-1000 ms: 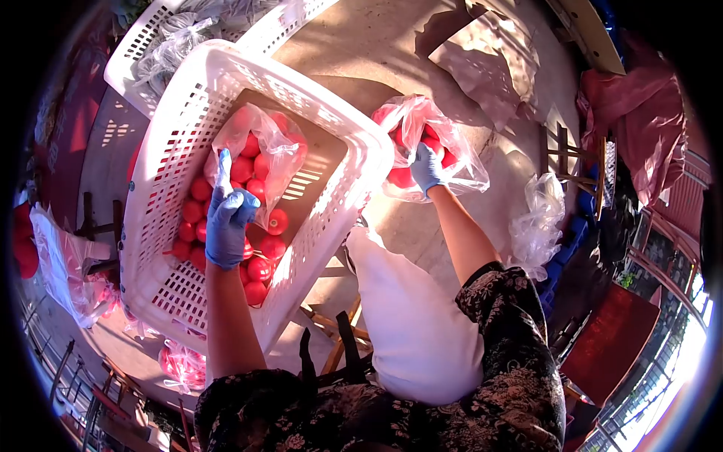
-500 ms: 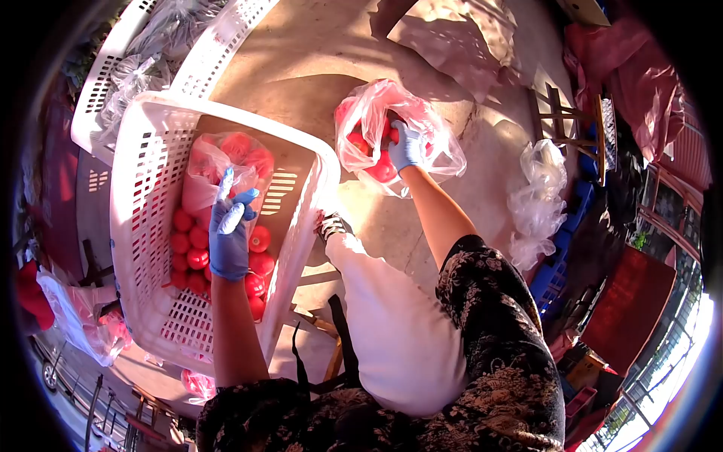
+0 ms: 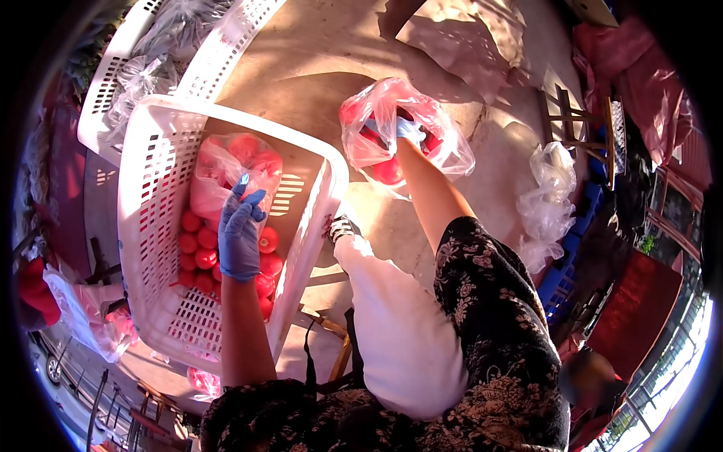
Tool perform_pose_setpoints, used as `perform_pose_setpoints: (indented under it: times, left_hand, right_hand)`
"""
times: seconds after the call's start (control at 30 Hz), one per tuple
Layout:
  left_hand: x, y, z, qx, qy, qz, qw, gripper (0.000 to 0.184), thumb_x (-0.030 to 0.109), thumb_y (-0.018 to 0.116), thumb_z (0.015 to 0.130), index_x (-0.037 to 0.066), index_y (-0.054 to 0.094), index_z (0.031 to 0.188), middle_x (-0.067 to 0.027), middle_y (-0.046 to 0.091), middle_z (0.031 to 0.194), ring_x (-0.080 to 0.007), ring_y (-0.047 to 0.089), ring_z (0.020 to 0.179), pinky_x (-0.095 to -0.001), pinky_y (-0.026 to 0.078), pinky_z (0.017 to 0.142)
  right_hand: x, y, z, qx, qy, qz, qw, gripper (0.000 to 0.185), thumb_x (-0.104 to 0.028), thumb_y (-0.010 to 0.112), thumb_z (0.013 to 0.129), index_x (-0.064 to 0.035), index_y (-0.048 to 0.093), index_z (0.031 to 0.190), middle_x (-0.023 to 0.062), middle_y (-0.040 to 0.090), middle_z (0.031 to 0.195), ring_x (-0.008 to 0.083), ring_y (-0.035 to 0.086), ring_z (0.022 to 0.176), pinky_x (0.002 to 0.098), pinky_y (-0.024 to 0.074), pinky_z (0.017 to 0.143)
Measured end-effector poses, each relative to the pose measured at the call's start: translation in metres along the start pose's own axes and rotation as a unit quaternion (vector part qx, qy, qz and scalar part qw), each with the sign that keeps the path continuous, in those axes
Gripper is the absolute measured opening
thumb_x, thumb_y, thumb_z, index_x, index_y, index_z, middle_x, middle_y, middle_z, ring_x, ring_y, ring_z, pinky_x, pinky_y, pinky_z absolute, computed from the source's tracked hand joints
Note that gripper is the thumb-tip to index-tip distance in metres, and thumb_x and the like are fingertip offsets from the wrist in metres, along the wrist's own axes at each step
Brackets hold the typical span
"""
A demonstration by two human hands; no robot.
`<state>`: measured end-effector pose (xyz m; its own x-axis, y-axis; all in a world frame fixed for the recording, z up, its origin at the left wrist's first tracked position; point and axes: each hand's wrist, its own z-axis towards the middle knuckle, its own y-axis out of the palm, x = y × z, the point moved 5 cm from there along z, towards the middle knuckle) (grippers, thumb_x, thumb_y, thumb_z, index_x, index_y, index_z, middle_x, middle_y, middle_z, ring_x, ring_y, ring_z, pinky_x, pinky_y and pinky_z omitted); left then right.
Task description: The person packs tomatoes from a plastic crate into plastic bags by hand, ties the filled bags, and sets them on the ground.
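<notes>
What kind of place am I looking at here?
Probably a produce stall or an outdoor packing spot: loose tomatoes lie in a big white crate, a clear bag of red produce sits on the sunlit ground, and plastic bags fill a second crate.

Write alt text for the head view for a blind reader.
A person's blue-gloved right hand reaches into a clear plastic bag of tomatoes on the ground, while the left hand is over a white basket holding loose tomatoes and another bag.
</notes>
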<state>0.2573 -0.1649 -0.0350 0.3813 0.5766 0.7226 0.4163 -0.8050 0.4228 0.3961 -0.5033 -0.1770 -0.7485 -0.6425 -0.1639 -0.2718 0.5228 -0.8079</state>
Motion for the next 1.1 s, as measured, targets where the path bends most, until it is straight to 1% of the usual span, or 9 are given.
perform_pose_setpoints:
  times: [0.13,0.2,0.27,0.4,0.6,0.77,0.87,0.93,1.1]
  left_hand:
    - [0.004,-0.005,0.002,-0.009,-0.016,-0.043,0.999,0.038,0.008,0.048,0.084,0.000,0.043,0.121,-0.0077,0.056,0.108,-0.0118,0.053,0.085,-0.0247,0.041,0.075]
    - [0.011,-0.008,-0.003,-0.009,0.034,0.025,0.999,0.039,0.009,0.048,0.084,0.000,0.043,0.122,-0.0075,0.056,0.107,-0.0115,0.052,0.082,-0.0240,0.041,0.075]
    - [0.028,-0.010,-0.013,0.011,0.139,0.199,0.970,0.040,0.011,0.048,0.085,0.001,0.042,0.123,-0.0073,0.056,0.105,-0.0110,0.050,0.077,-0.0231,0.041,0.074]
    - [0.045,-0.033,-0.027,0.010,0.028,-0.125,0.992,0.046,0.019,0.042,0.088,0.005,0.033,0.131,-0.0005,0.050,0.079,-0.0071,0.037,0.060,-0.0213,0.035,0.063]
    - [0.064,-0.062,-0.058,0.058,0.037,-0.082,0.994,0.057,0.044,0.036,0.090,0.011,0.027,0.135,0.0021,0.041,0.053,-0.0048,0.024,0.039,-0.0197,0.028,0.046]
    - [0.077,-0.082,-0.066,0.037,0.078,-0.086,0.993,0.065,0.055,0.031,0.088,0.010,0.030,0.134,0.0045,0.030,0.045,-0.0042,0.021,0.037,-0.0195,0.025,0.044]
    - [0.085,-0.085,-0.071,0.037,0.103,-0.117,0.987,0.064,0.054,0.031,0.088,0.009,0.032,0.133,0.0046,0.028,0.045,-0.0043,0.020,0.036,-0.0196,0.023,0.043]
    - [0.086,-0.093,-0.071,0.034,0.111,-0.132,0.984,0.063,0.053,0.031,0.089,0.008,0.033,0.133,0.0046,0.028,0.045,-0.0044,0.020,0.036,-0.0196,0.022,0.043]
    - [0.091,-0.094,-0.068,0.028,0.100,-0.149,0.983,0.058,0.047,0.036,0.090,0.009,0.033,0.133,0.0046,0.028,0.046,-0.0048,0.019,0.037,-0.0198,0.021,0.043]
  right_hand:
    - [-0.006,-0.018,-0.016,-0.043,-0.141,-0.140,0.979,0.070,-0.059,0.060,0.066,-0.0170,0.050,0.121,0.0144,0.042,0.129,0.0309,0.041,0.117,0.0398,0.0371,0.092]
    - [0.026,0.000,0.012,-0.081,-0.172,0.244,0.951,0.068,-0.047,0.071,0.064,-0.0099,0.052,0.118,0.0112,0.051,0.120,0.0253,0.047,0.110,0.0351,0.0393,0.089]
    - [0.033,-0.034,-0.023,-0.199,-0.083,0.464,0.859,0.057,-0.035,0.072,0.070,-0.0104,0.052,0.117,0.0081,0.051,0.116,0.0206,0.050,0.105,0.0353,0.0427,0.087]
    - [0.042,-0.085,-0.076,-0.420,-0.106,0.694,0.575,0.080,-0.055,0.067,0.064,-0.0093,0.039,0.124,0.0119,0.043,0.125,0.0316,0.040,0.117,0.0639,0.0329,0.089]
    - [-0.083,-0.148,-0.235,-0.651,-0.341,0.508,0.450,0.054,-0.058,0.048,0.077,-0.0136,0.060,0.106,0.0228,0.040,0.126,0.0431,0.040,0.114,0.0576,0.0325,0.092]
    - [-0.182,-0.083,-0.343,-0.722,-0.399,0.177,0.536,0.061,-0.044,0.065,0.073,-0.0030,0.051,0.116,0.0106,0.053,0.114,0.0207,0.049,0.106,0.0333,0.0359,0.093]
    - [-0.203,0.032,-0.354,-0.715,-0.385,-0.032,0.583,0.064,-0.044,0.068,0.071,-0.0032,0.052,0.117,0.0070,0.056,0.113,0.0169,0.050,0.105,0.0280,0.0371,0.092]
    - [-0.212,0.094,-0.340,-0.476,-0.516,-0.282,0.654,0.080,-0.059,0.071,0.055,-0.0085,0.055,0.115,0.0136,0.050,0.118,0.0295,0.047,0.108,0.0359,0.0379,0.091]
    - [-0.216,0.140,-0.347,-0.098,-0.727,-0.428,0.528,0.057,-0.049,0.071,0.055,-0.0164,0.063,0.100,0.0111,0.045,0.112,0.0330,0.041,0.107,0.0517,0.0401,0.080]
